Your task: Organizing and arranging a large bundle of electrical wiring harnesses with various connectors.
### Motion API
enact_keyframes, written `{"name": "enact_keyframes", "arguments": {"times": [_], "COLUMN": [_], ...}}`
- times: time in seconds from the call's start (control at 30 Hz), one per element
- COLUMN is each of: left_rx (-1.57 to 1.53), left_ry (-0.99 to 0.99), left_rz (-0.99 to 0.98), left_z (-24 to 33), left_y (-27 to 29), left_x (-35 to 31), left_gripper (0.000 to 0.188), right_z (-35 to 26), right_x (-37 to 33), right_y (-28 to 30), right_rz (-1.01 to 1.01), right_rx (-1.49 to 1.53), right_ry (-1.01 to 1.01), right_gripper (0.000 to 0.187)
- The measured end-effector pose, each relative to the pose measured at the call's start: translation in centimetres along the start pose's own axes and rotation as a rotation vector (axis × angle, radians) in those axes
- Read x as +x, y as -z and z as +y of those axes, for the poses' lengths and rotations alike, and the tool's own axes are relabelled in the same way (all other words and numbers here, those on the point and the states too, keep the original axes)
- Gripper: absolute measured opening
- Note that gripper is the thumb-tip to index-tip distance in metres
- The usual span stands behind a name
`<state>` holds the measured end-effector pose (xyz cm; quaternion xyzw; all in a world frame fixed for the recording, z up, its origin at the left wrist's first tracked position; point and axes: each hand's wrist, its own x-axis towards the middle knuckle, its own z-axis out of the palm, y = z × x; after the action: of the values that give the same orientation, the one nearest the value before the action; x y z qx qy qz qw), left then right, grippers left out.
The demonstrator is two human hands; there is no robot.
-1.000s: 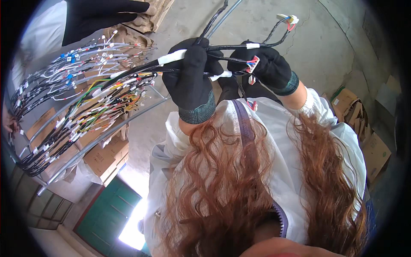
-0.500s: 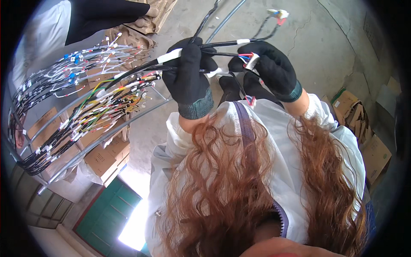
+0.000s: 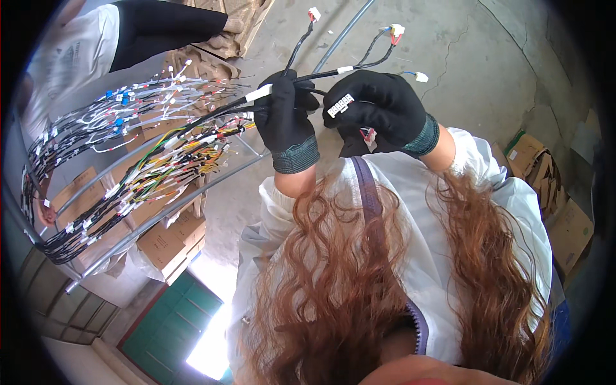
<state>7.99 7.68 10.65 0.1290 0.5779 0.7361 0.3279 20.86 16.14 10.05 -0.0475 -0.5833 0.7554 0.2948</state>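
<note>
My left hand (image 3: pixel 283 122), in a black glove, is closed around a black wiring harness (image 3: pixel 234 102) beside its white label sleeve (image 3: pixel 258 94). Branches of the harness fan out past the fingers, ending in a white-and-red connector (image 3: pixel 314 14), a cream connector (image 3: pixel 397 30) and a small white plug (image 3: pixel 421 77). Just to the right, my right hand (image 3: pixel 388 112), gloved likewise, pinches a white multi-pin connector (image 3: pixel 340 106) with its row of cavities showing. Below that hand hangs another small connector (image 3: pixel 367 135) with red wires. The fingertips behind the white connector are hidden.
At left, a metal rack (image 3: pixel 138 234) carries several bundled harnesses (image 3: pixel 96 205). Another person (image 3: pixel 77 61) stands behind it, a hand (image 3: pixel 46 212) at its far-left end. Cardboard boxes (image 3: pixel 170 244) sit below; more cardboard (image 3: pixel 568 234) leans at right.
My right hand has moved left, closer to my left hand, and the white connector in it has turned to show its cavities. The harness branches have swung, bringing more connector ends into view.
</note>
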Motion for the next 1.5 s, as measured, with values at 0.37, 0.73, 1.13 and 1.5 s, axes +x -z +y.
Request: {"name": "enact_keyframes", "arguments": {"times": [0.37,0.73,1.13,1.5], "left_rx": [-0.289,-0.324,-0.123,-0.179], "left_ry": [0.112,0.190,0.167,0.185], "left_rz": [-0.001,-0.258,-0.089,-0.275], "left_z": [-0.5,-3.7,-3.8,-4.3], "left_y": [4.5,12.7,13.1,13.9], "left_x": [2.3,1.2,0.5,1.9], "left_gripper": [0.020,0.019,0.013,0.017], "right_z": [3.6,1.3,0.9,1.6], "right_x": [-5.9,1.9,2.6,2.8], "right_y": [2.1,-0.1,-2.3,-1.8], "right_rz": [0.521,0.217,0.180,-0.040], "right_rx": [-0.128,0.368,-0.355,-0.509], "right_ry": [-0.134,-0.167,0.081,0.549], "right_gripper": [0.036,0.024,0.026,0.023]}}
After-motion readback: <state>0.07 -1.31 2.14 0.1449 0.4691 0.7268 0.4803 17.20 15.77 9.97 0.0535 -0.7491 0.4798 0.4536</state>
